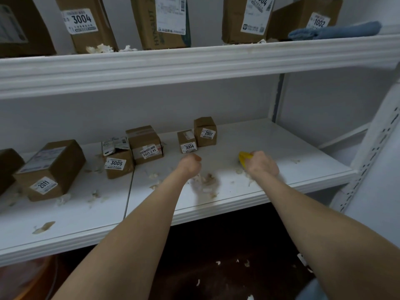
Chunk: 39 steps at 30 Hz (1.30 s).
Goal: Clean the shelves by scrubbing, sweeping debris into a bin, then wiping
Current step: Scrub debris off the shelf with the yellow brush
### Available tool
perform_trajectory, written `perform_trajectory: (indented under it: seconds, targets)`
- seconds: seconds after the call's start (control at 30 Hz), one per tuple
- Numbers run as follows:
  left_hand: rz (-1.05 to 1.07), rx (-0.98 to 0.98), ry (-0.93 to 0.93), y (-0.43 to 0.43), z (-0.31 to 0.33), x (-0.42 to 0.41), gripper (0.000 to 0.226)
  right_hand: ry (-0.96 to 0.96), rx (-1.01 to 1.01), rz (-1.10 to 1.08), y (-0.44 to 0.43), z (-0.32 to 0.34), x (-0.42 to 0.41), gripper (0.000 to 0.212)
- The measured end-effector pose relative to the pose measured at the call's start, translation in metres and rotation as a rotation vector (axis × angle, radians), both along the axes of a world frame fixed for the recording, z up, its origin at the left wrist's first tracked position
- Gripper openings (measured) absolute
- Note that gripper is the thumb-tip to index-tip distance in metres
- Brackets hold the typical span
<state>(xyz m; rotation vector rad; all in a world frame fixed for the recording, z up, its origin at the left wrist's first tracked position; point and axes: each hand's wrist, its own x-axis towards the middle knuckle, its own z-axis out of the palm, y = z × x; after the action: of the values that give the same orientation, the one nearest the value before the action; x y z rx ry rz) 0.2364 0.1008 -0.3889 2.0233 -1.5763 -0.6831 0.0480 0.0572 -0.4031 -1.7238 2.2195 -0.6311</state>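
My left hand (191,166) hovers over the middle shelf (249,200) with its fingers curled round a handle. Below it a dark blurred brush (205,189) sweeps through a pile of pale paper scraps (207,179). My right hand (263,164) grips a yellow pad (244,158) and presses it on the shelf to the right. Only the pad's left end shows past the fingers. More scraps (43,227) lie scattered along the shelf.
Several labelled cardboard boxes (144,145) stand along the back of the middle shelf, and bigger boxes (86,22) fill the upper shelf. A folded blue cloth (337,31) lies at the upper shelf's right end. An orange bin (28,278) sits low at left. Scraps dot the dark floor (216,267).
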Motion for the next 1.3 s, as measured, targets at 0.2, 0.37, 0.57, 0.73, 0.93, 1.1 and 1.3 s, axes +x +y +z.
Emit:
perform_trajectory:
  seconds: [0.2, 0.37, 0.57, 0.73, 0.93, 1.1, 1.3]
  targets:
    - [-0.020, 0.028, -0.001, 0.000, -0.007, -0.009, 0.041, 0.035, 0.012, 0.181, 0.019, -0.004, 0.044, 0.028]
    - [-0.026, 0.017, 0.000, -0.002, 0.000, -0.016, 0.041, -0.114, 0.034, 0.168, 0.018, 0.008, 0.045, 0.034]
    - [-0.035, 0.030, -0.041, 0.001, 0.004, -0.006, 0.041, -0.009, 0.037, -0.057, 0.019, 0.013, -0.004, 0.032]
    - [-0.024, 0.037, -0.025, 0.002, -0.001, -0.010, 0.041, 0.015, 0.028, 0.089, 0.027, 0.006, 0.029, 0.031]
    - [-0.015, 0.050, 0.014, 0.004, 0.003, -0.019, 0.019, -0.082, 0.089, 0.256, 0.019, 0.006, 0.062, 0.034]
    - [0.004, 0.039, 0.013, 0.000, 0.004, 0.003, 0.042, -0.046, 0.018, 0.107, -0.005, 0.013, 0.030, 0.032]
    - [0.071, 0.008, 0.017, -0.008, -0.004, 0.030, 0.041, -0.016, 0.038, 0.027, -0.033, 0.003, 0.017, 0.034]
